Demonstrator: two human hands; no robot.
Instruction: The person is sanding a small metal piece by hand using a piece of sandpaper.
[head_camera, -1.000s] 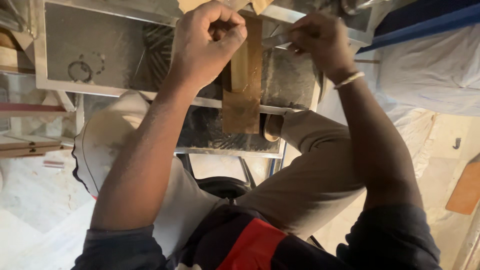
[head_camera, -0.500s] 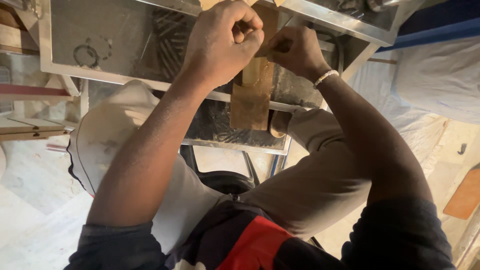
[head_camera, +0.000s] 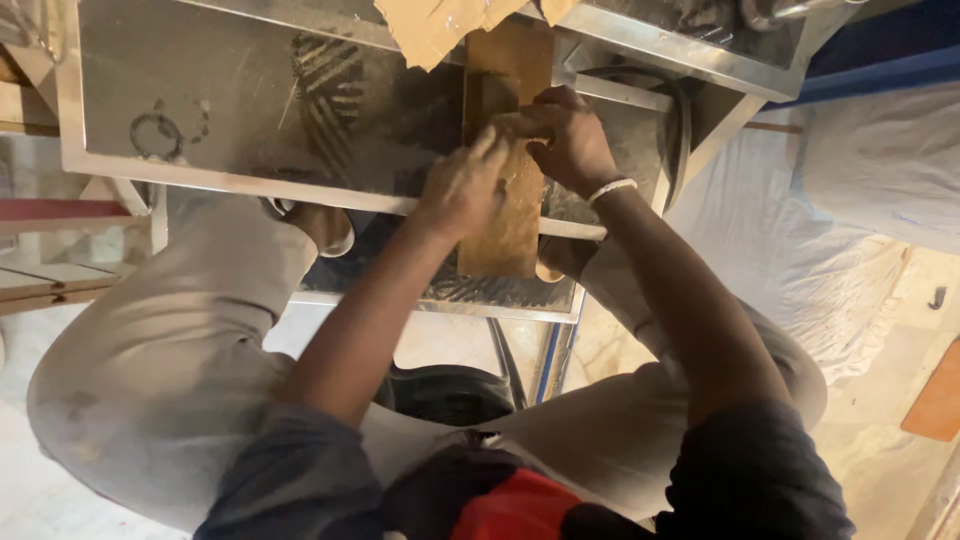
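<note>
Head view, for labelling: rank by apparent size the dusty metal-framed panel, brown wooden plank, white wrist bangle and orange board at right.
1. Dusty metal-framed panel
2. Brown wooden plank
3. Orange board, partly cut off, so unsure
4. White wrist bangle

White cloth (head_camera: 880, 190), blue bar (head_camera: 880, 75), torn cardboard (head_camera: 440, 25), black round stool (head_camera: 450, 395) below.

Open glass pane (head_camera: 250, 110) to the left, plenty of passing room there. Blocked ahead by torn cardboard (head_camera: 440, 25) overhanging the wooden plank (head_camera: 505, 170). Tight on the right: metal frame rail (head_camera: 690, 60) and dark round rim (head_camera: 680, 130) just beside. Both knees crowding below.
</note>
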